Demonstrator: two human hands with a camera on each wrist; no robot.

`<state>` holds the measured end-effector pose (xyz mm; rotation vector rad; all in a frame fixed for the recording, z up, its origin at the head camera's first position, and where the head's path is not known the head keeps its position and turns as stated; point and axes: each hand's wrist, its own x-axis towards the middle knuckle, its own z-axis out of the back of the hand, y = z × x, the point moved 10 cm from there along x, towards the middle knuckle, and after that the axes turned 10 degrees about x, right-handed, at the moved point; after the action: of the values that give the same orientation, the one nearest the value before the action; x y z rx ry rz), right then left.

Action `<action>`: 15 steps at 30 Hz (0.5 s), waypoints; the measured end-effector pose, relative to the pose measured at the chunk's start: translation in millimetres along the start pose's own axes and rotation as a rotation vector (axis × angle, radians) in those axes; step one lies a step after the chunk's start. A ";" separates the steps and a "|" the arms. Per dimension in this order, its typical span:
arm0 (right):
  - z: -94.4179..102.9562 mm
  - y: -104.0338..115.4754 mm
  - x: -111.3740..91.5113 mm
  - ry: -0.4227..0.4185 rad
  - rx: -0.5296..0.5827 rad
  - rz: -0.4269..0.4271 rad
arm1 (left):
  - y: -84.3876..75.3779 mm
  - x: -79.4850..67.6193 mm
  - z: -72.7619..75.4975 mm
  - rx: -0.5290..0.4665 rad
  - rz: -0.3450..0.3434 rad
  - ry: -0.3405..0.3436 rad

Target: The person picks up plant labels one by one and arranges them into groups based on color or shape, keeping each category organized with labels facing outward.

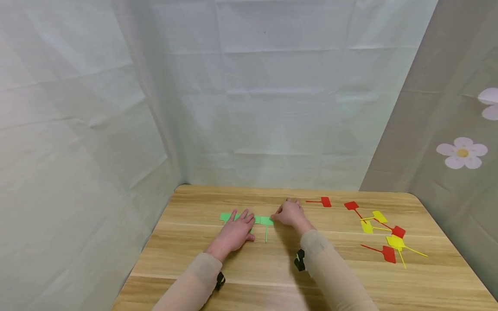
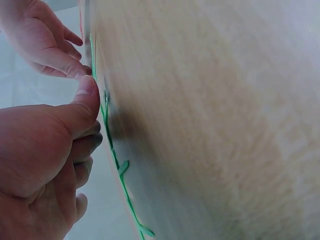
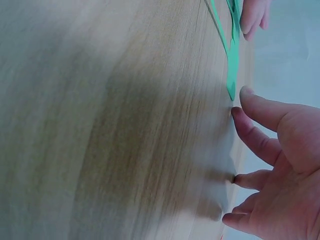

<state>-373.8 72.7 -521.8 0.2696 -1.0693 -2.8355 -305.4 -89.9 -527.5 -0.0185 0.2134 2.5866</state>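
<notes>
Left hand [image 1: 237,231] lay across the middle of a row of green cable-tie tags [image 1: 225,217], fingers relaxed and slightly spread; couldn't tell if it pressed or just rested. Row sat flat on the wood-grain table [image 1: 186,255], flags side by side, left end showing past the fingers. Rightmost green tag [image 1: 266,220] was uncovered between the hands, thin tail pointing toward the person.

Right hand [image 1: 291,212] was at that tag's right edge: thumb and index finger a narrow gap apart, contact with the tag unclear, other fingers spread, tips at the tabletop.

Right of the hands: four red tags [image 1: 388,254] plus yellow tags [image 1: 395,242], several crossing. One red tag [image 1: 326,202] lay alone, nearest the right hand. Pale cloth [image 1: 292,108] hung behind the table.
</notes>
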 end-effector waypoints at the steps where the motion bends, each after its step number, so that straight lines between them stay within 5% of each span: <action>1: 0.1 0.0 -0.2 0.001 0.003 0.001 | -0.2 -0.4 0.5 -0.005 0.001 -0.002; 15: 22.2 -3.8 -4.1 -0.068 0.057 0.104 | -15.0 2.3 13.9 -0.064 -0.035 -0.059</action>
<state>-374.3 90.5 -507.4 0.1192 -1.1438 -2.7435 -299.1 -73.9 -516.1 0.0299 0.1075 2.5544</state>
